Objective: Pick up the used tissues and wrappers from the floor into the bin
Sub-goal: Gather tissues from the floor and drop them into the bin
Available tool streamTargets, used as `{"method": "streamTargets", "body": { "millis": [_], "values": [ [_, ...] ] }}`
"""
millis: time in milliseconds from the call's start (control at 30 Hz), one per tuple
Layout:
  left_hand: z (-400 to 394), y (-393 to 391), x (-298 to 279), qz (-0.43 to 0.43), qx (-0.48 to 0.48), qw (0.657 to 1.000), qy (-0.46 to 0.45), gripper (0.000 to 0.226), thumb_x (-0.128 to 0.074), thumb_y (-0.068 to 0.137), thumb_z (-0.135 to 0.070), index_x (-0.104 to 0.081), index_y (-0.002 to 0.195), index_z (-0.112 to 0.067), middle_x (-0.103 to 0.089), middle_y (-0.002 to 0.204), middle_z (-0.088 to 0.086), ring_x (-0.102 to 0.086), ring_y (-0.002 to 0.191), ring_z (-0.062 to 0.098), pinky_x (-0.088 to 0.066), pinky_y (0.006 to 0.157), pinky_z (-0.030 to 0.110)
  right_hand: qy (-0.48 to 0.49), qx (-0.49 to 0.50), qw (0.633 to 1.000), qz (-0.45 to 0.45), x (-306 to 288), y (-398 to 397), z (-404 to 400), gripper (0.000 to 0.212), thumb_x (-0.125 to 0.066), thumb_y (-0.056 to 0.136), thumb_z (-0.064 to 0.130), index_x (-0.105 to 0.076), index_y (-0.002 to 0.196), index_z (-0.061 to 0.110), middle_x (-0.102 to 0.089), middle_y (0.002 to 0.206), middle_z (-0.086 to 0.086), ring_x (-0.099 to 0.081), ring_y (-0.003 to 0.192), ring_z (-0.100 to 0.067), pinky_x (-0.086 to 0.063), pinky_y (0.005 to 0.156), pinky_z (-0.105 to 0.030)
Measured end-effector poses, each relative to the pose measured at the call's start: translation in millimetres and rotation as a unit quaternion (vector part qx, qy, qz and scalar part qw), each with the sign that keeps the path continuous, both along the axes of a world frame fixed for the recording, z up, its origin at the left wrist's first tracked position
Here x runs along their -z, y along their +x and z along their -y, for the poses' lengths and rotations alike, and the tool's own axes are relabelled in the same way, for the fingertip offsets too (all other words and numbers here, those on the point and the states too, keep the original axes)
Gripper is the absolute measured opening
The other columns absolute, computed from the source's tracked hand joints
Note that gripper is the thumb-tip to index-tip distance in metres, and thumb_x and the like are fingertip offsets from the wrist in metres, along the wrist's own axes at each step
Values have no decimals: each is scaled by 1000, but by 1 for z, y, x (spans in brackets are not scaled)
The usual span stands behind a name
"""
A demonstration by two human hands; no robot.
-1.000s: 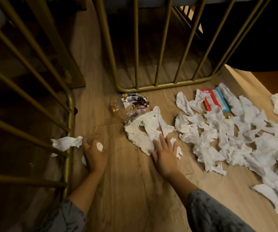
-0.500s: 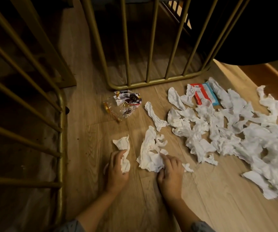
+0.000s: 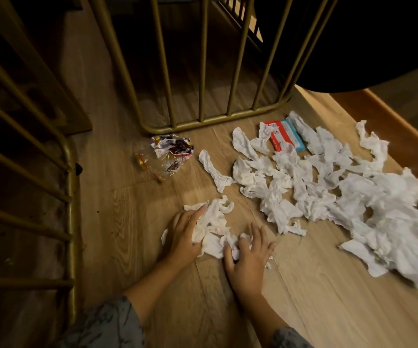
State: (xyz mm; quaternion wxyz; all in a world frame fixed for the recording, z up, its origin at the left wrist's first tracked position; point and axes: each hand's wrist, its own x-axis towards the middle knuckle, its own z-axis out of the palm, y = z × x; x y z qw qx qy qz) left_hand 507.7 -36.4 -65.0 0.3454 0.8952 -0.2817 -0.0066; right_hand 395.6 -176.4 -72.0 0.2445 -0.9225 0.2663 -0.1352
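Observation:
A small heap of crumpled white tissues (image 3: 214, 226) lies on the wooden floor between my hands. My left hand (image 3: 184, 233) presses against its left side with fingers spread. My right hand (image 3: 247, 256) rests on its lower right edge, fingers apart over the paper. A single twisted tissue (image 3: 214, 172) lies just beyond. A wide spread of white tissues (image 3: 353, 197) covers the floor to the right. A clear crinkled wrapper (image 3: 169, 156) lies further back at the left, and a red and blue packet (image 3: 284, 135) sits at the back of the spread. No bin is visible.
A gold metal railing (image 3: 203, 71) stands at the back, its base bar on the floor just behind the wrapper. Another gold railing (image 3: 71, 197) runs along the left. A dark round object (image 3: 366, 46) hangs over the upper right. A raised wooden ledge (image 3: 391, 126) borders the right.
My left hand moved right from the left railing, bringing a tissue with it. My right hand dragged tissues toward me. The two hands have closed in on one small heap.

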Motion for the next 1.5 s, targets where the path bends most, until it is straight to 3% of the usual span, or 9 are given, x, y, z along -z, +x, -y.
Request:
{"method": "streamTargets", "body": {
  "millis": [133,267,500,700,833,1067,1200,1300,1500],
  "values": [
    [-2,-3,7,3,14,1000,9,67,-80,60,3,-66,116,-32,-52,121,-5,-44,116,11,-47,90,24,42,2,998,55,1,-12,3,28,-52,90,39,-60,85,12,-49,138,-11,-35,137,-30,-26,110,-61],
    [-4,-4,11,-33,-17,999,-12,50,-79,60,7,-74,99,-24,-57,119,-2,-41,117,6,-42,89,20,18,114,993,17,0,-27,1,9,-61,82,21,-54,85,16,-57,130,-7,-36,136,-34,7,114,-64],
    [-8,-2,7,-24,27,999,-23,50,-74,64,11,-72,104,-20,-57,128,-2,-45,123,9,-49,93,28,40,84,994,49,5,-52,6,52,-42,78,5,-62,123,21,-45,145,-8,-25,141,-35,-9,114,-64],
    [-15,-9,7,1,38,999,-20,8,-59,74,-15,-66,73,-13,-63,85,-4,-53,86,11,-53,65,38,109,69,990,65,-2,-56,7,35,-38,90,33,-65,107,18,-49,141,-4,-27,141,-25,-25,112,-59],
    [0,-2,1,21,14,1000,-13,38,-71,72,-46,-53,58,-16,-52,66,-6,-48,69,13,-44,61,30,49,47,997,27,0,-54,5,42,-55,83,61,-59,82,19,-49,142,-3,-28,142,-26,-14,119,-45],
    [61,33,-3,-32,72,997,-25,18,-79,72,-14,-65,78,-4,-48,139,8,-39,131,20,-36,106,27,77,2,996,54,5,-59,7,7,-58,83,23,-57,89,19,-57,129,-2,-42,131,-26,-19,117,-44],
    [76,21,2,-18,104,994,28,14,-74,76,-8,-70,89,-7,-65,105,7,-58,107,26,-50,88,36,183,150,958,164,-25,-60,17,42,-63,78,-7,-49,79,33,-60,90,10,-56,89,-2,-46,76,-22],
    [97,7,-23,-83,70,994,-28,19,-75,73,-11,-59,81,-18,-54,85,-6,-54,82,16,-40,65,23,183,267,913,247,-53,-47,54,37,-59,79,-6,-65,99,24,-64,91,16,-57,84,9,-42,74,-4],
    [177,11,-130,-64,159,982,-84,38,-71,77,-15,-69,114,-17,-64,110,1,-56,99,8,-36,81,9,87,168,935,300,-133,-22,145,11,-65,75,3,-73,75,11,-63,71,3,-53,69,-3,-36,62,-8]
  ]
}}
